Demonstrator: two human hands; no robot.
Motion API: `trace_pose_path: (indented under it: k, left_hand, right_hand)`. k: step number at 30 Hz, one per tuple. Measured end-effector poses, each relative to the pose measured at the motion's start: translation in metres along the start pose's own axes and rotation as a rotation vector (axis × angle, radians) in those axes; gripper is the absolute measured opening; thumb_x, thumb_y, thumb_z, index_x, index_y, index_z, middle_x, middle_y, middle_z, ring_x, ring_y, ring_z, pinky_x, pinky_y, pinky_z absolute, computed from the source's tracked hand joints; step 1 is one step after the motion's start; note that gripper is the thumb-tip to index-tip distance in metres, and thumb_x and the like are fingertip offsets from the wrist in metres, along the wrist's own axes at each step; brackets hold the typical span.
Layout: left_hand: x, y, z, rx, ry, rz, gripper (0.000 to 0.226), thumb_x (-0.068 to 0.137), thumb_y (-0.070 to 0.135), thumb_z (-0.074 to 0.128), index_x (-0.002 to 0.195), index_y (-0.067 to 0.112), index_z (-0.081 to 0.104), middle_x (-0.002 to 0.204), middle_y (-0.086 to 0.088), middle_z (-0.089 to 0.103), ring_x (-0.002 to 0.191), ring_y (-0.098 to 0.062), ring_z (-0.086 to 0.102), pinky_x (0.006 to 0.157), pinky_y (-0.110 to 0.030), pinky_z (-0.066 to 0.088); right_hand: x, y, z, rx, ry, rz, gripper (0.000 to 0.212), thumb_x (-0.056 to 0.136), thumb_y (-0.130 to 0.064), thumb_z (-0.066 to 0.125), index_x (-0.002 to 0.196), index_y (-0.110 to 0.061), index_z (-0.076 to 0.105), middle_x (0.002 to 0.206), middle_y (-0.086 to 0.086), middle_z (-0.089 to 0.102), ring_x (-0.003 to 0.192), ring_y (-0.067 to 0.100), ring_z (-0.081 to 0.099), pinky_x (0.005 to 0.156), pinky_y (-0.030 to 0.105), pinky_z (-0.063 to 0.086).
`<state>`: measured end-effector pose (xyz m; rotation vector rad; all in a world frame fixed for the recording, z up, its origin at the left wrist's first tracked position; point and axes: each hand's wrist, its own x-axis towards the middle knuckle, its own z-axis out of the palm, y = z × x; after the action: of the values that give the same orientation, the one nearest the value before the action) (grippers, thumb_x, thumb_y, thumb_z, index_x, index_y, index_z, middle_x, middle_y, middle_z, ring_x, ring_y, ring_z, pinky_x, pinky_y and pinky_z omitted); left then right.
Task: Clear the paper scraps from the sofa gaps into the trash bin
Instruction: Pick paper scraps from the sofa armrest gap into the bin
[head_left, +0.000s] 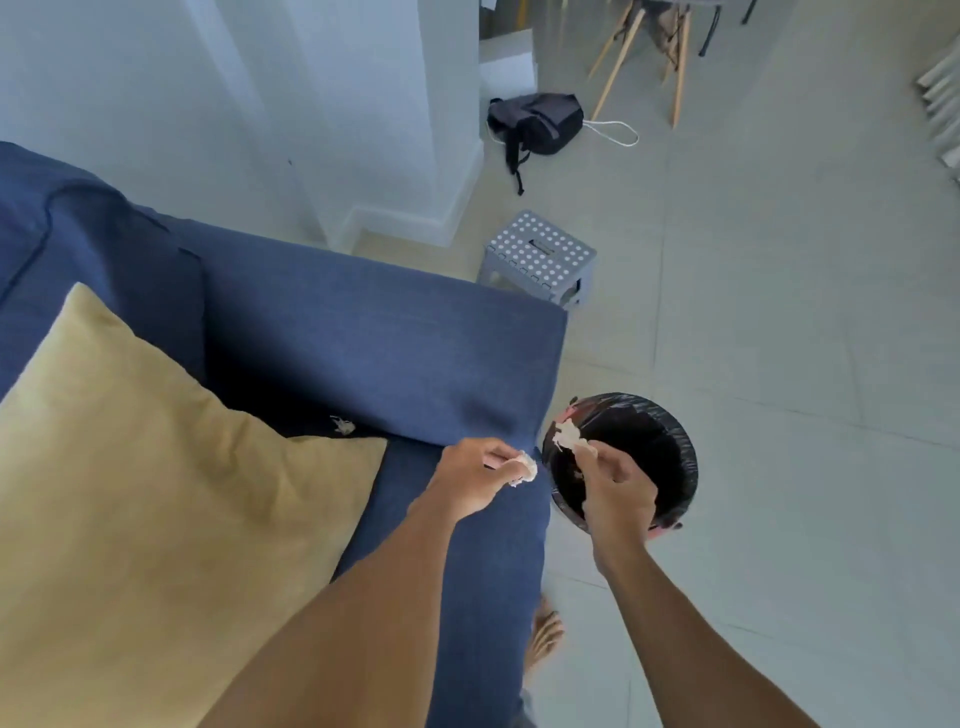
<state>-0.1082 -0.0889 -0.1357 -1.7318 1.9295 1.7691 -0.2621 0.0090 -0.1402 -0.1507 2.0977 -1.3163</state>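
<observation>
We log three paper scraps. One white scrap (567, 435) is pinched in the fingertips of the right hand (618, 491), held over the open mouth of the trash bin (680, 457). A second crumpled scrap (525, 469) is pinched between thumb and fingers of the left hand (470, 478), over the front corner of the seat, just beside the bin's rim. A third scrap (343, 426) lies in the dark gap between the yellow cushion (156, 493) and the sofa armrest (389, 338).

The bin is round, lined with a black bag, standing on the pale tiled floor (779, 364) right against the corner of the blue sofa. We cannot tell what lies inside it.

Further out: a grey dotted step stool (540, 254) beyond the armrest, a dark backpack (535, 124) by the white wall, wooden chair legs (623, 62) at the top. A bare foot (543, 636) shows beside the sofa's base.
</observation>
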Motion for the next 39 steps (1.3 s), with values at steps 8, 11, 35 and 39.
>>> trace_pose_path:
  k: [8, 11, 35, 39]
  left_hand:
    - [0.046, 0.064, 0.112, -0.079, -0.040, 0.074, 0.027, 0.088, 0.050, 0.075, 0.110, 0.034, 0.079, 0.109, 0.014, 0.081, 0.111, -0.006, 0.071, 0.094, -0.031, 0.054]
    - [0.069, 0.071, 0.139, -0.086, -0.083, 0.036, 0.047, 0.094, 0.043, 0.075, 0.139, 0.032, 0.068, 0.131, 0.004, 0.076, 0.123, -0.016, 0.066, 0.102, -0.036, 0.055]
    - [-0.025, -0.046, -0.105, -0.129, 0.489, -0.191, 0.045, 0.101, 0.031, 0.067, 0.143, 0.015, 0.060, 0.138, -0.004, 0.068, 0.125, -0.026, 0.066, 0.101, -0.033, 0.051]
    - [-0.011, -0.083, -0.142, -0.159, 0.647, -0.284, 0.050, 0.101, 0.019, 0.070, 0.148, 0.009, 0.056, 0.142, -0.009, 0.065, 0.132, -0.028, 0.062, 0.113, -0.036, 0.049]
  right_hand:
    - [0.075, 0.014, -0.081, -0.042, 0.096, 0.067, 0.031, 0.089, -0.042, 0.083, 0.115, -0.026, 0.081, 0.107, -0.007, 0.080, 0.095, 0.019, 0.075, 0.074, 0.036, 0.063]
    - [0.103, 0.022, -0.093, -0.066, 0.010, 0.135, 0.054, 0.091, -0.041, 0.083, 0.140, -0.022, 0.069, 0.125, -0.002, 0.076, 0.075, 0.024, 0.071, 0.075, 0.044, 0.069]
    - [-0.058, -0.013, 0.115, -0.130, -0.513, -0.009, 0.025, 0.099, -0.031, 0.073, 0.122, -0.023, 0.078, 0.113, -0.005, 0.078, 0.057, 0.016, 0.059, 0.050, 0.023, 0.058]
    - [-0.077, -0.001, 0.167, -0.121, -0.590, 0.033, 0.029, 0.099, -0.032, 0.074, 0.126, -0.024, 0.076, 0.112, -0.012, 0.075, 0.058, 0.016, 0.059, 0.051, 0.022, 0.058]
